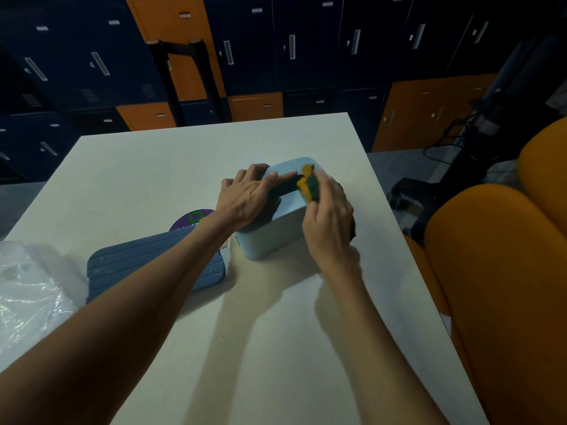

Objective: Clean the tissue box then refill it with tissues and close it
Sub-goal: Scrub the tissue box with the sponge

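Observation:
A light blue tissue box [273, 237] stands on the white table [153, 167], its top face with a dark slot turned up and slightly tilted. My left hand [245, 197] grips its left top edge, fingers across the slot. My right hand [328, 219] presses a yellow and green sponge [308, 184] against the box's top right. A darker blue ribbed lid [129, 265] lies flat to the left, partly under my left forearm. A clear plastic pack of white tissues [30, 289] sits at the table's left edge.
A round purple object with a green ring [191, 220] lies behind the lid. Something dark [352, 225] shows behind my right hand. Orange chairs [497, 271] stand close on the right. Dark blue and orange lockers [245, 56] fill the background.

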A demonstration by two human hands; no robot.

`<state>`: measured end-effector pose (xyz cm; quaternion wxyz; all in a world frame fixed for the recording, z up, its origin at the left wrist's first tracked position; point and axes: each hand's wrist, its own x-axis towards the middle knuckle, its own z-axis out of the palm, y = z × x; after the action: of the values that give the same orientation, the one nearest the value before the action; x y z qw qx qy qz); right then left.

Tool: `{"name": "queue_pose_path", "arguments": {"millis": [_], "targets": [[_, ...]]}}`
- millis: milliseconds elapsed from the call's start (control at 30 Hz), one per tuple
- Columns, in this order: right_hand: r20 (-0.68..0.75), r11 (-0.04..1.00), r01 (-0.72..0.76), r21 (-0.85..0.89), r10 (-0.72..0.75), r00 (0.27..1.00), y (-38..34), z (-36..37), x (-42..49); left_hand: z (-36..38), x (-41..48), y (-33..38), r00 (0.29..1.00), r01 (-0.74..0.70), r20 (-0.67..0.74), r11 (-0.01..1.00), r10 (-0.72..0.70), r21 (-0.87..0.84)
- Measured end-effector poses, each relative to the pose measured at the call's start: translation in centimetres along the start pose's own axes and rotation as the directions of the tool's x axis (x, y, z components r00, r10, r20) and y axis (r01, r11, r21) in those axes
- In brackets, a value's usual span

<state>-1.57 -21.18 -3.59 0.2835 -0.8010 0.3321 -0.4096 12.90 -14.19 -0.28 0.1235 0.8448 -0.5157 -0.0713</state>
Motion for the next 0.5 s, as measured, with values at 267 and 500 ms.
{"name": "queue_pose_path", "arguments": {"millis": [267,500], "targets": [[0.195,0.91,0.394,-0.126,-0.367,0.91,-0.7,0.7,-3.0,0.0,-0.3,0.5,0.996,0.068,-0.042,0.986,-0.075,-0.152],[0.049,0.973,0.169,-0.157,-0.163,0.985,4.1,-1.0,1.2,0.0,-0.4,0.7,0.995,0.078,-0.046,0.983,-0.087,-0.165]]}}
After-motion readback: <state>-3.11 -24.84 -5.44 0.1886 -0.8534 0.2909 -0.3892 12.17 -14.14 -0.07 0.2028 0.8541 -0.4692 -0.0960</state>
